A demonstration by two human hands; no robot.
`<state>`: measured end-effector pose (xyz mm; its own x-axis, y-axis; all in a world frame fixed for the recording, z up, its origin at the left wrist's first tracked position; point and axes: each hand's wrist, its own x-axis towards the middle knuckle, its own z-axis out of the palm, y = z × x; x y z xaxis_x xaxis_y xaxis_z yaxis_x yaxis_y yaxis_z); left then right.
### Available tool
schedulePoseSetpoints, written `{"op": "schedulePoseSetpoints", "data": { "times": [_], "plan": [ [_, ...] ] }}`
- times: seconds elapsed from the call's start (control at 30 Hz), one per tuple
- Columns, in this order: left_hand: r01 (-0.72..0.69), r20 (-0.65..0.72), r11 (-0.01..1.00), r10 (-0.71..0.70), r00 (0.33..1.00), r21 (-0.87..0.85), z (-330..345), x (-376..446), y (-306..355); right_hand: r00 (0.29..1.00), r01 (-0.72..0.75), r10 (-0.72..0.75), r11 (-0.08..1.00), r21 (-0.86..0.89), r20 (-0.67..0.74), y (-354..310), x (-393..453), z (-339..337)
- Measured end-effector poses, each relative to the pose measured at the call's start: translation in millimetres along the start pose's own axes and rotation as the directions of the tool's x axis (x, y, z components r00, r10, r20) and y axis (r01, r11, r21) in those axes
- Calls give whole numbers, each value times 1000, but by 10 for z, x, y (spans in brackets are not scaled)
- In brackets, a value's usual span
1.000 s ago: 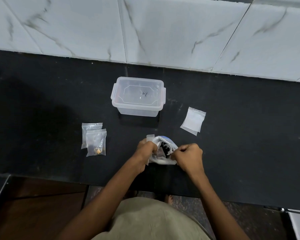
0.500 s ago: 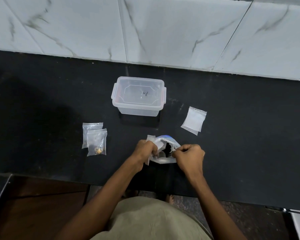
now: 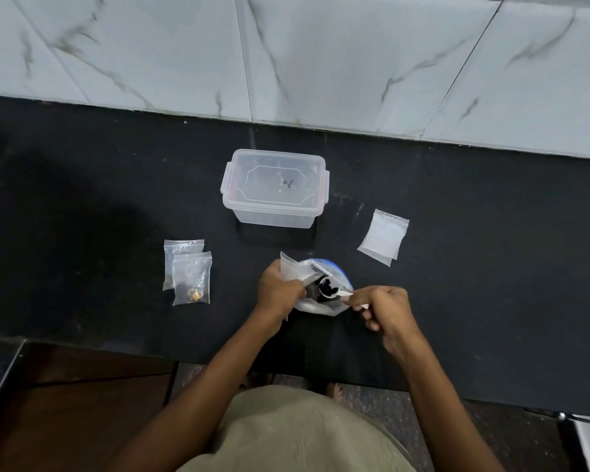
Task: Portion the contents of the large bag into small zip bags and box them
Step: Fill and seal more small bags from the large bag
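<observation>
- At desk's near edge, centre: right hand (image 3: 387,310) has its grip clamped on the white handle of a small scoop (image 3: 331,290); scoop's cup holds dark bits and sits over the mouth of the large bag (image 3: 324,294).
- Left hand (image 3: 278,291) grips the large bag's left lip tog. w/ a small zip bag (image 3: 292,267), which sticks up just behind the knuckles.
- Key relation: scoop's long axis runs left-right, cup pointing toward left hand; the small zip bag lies just left & slightly behind the cup, so the load looks set to go a short way left. Left hand is the nearer one to that bag; right only has to carry the scoop.
- Outward: two filled zip bags (image 3: 191,277) overlap on the desk (image 3: 82,233) well left; a stack of empty zip bags (image 3: 384,236) lies right of centre; the lidded clear box (image 3: 275,187) stands behind the large bag, lid still on, looks empty.
- Judged: portioning partway, boxing not begun.
- Hard to tell: whether the small zip bag's mouth is open, fingers cover it; what the dark contents are; how much is left in the large bag, hands hide most of it.
</observation>
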<state>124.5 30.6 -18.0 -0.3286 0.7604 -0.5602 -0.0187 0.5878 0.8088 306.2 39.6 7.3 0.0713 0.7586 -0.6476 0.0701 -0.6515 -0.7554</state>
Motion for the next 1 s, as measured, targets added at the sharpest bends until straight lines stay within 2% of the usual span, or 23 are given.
{"op": "schedulePoseSetpoints", "data": {
  "times": [0.23, 0.33, 0.43, 0.57, 0.73, 1.0],
  "plan": [
    [-241, -75, 934, 269, 960, 263, 27, 21, -37, 997, 3, -2, 1000, -17, 73, -59, -25, 9],
    [-330, -127, 906, 372, 919, 264, 7, 21, -64, 996, -7, 10, 999, -34, 87, -81, -31, 12],
    [-364, -159, 905, 402, 902, 222, -23, 3, -67, 995, -22, 27, 998, -56, 91, -83, -30, 9],
    [-469, -201, 864, 499, 843, 183, -74, -32, -53, 989, -28, 43, 994, -103, 145, -121, -69, 15],
    [-467, -188, 872, 488, 852, 149, -93, 4, -54, 978, -40, 70, 988, -149, 198, -181, -97, 32],
    [-411, -120, 900, 428, 896, 145, -82, 53, -86, 985, -23, 65, 969, -247, 162, -77, -74, 89]
  ]
}}
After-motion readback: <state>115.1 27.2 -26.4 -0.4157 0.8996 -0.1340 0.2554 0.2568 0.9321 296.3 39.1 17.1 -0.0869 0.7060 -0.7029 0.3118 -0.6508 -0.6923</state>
